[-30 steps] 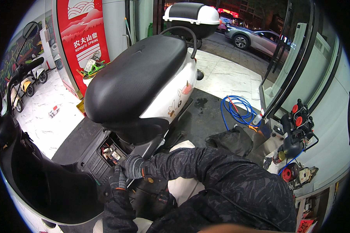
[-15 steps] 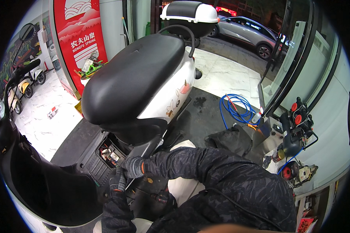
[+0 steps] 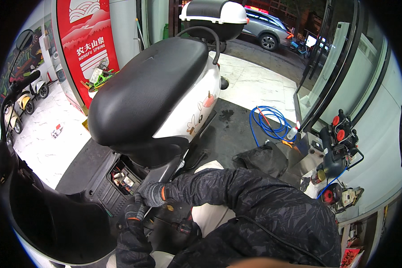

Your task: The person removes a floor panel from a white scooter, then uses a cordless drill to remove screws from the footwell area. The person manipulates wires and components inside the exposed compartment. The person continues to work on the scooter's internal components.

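Note:
My left hand [image 3: 135, 210] and my right hand [image 3: 153, 193], both in grey gloves with orange cuffs, meet at the side edge of a scooter's footboard [image 3: 110, 197]. Their fingers are curled together, and whatever lies between them is hidden. Just beyond them is an open compartment [image 3: 126, 179] in the footboard, with wires and small electrical parts inside. The scooter's black seat [image 3: 149, 85] and white side panel [image 3: 190, 114] rise above it. Below my right forearm lies a dark tool with red parts [image 3: 183, 227], its kind unclear.
A blue coiled hose [image 3: 272, 123] and a black cloth or bag [image 3: 263, 161] lie on the dark mat at right. An air compressor [image 3: 339, 147] stands by the wall. Green-handled tools [image 3: 98, 78] sit beyond the seat. More small scooters [image 3: 27, 105] are parked at far left.
My hands stay together at the footboard edge with little movement. The view has shifted slightly, showing more of the compartment. Outside, the grey car has moved left.

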Motion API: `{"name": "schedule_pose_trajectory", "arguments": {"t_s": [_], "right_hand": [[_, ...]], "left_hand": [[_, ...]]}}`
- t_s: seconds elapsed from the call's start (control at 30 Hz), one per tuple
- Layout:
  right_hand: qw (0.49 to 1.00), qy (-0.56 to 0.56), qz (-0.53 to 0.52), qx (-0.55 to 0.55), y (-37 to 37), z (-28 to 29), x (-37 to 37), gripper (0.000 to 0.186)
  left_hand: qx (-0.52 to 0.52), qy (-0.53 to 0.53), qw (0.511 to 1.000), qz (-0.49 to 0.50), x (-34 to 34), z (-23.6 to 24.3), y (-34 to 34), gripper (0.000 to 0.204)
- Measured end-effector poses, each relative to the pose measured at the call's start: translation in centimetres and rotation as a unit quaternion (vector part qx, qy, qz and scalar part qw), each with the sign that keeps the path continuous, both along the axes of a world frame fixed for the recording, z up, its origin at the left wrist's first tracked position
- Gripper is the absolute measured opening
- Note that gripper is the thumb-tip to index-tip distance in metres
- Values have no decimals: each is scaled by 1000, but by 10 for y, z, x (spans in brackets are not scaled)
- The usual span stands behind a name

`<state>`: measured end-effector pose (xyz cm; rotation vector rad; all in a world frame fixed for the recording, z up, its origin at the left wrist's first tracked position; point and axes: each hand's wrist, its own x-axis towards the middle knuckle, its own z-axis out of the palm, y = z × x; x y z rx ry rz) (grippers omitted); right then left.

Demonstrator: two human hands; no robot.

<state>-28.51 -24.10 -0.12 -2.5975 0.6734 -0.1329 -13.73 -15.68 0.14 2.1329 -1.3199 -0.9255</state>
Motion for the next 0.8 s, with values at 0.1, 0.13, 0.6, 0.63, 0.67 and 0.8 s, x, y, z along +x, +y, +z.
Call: {"name": "schedule_pose_trajectory", "arguments": {"t_s": [0.1, 0.13, 0.6, 0.63, 0.67, 0.8], "right_hand": [[996, 83, 10, -7, -1, 1, -1, 27], [993, 114, 10, -13, -1, 4, -2, 26], [997, 25, 65, 40, 8, 29, -10, 36], [996, 37, 71, 41, 9, 32, -11, 36], [996, 29, 78, 26, 10, 36, -13, 35], [987, 127, 96, -29, 13, 50, -21, 33]], "left_hand": [[4, -29, 999, -14, -4, 8, 2, 53], [3, -37, 999, -15, -5, 11, 3, 54], [-39, -55, 998, -19, -13, 22, 13, 54], [-46, -60, 997, -17, -14, 23, 13, 54], [-45, -59, 997, -19, -14, 24, 14, 54], [-29, -66, 997, -17, -18, 29, 16, 53]]}}
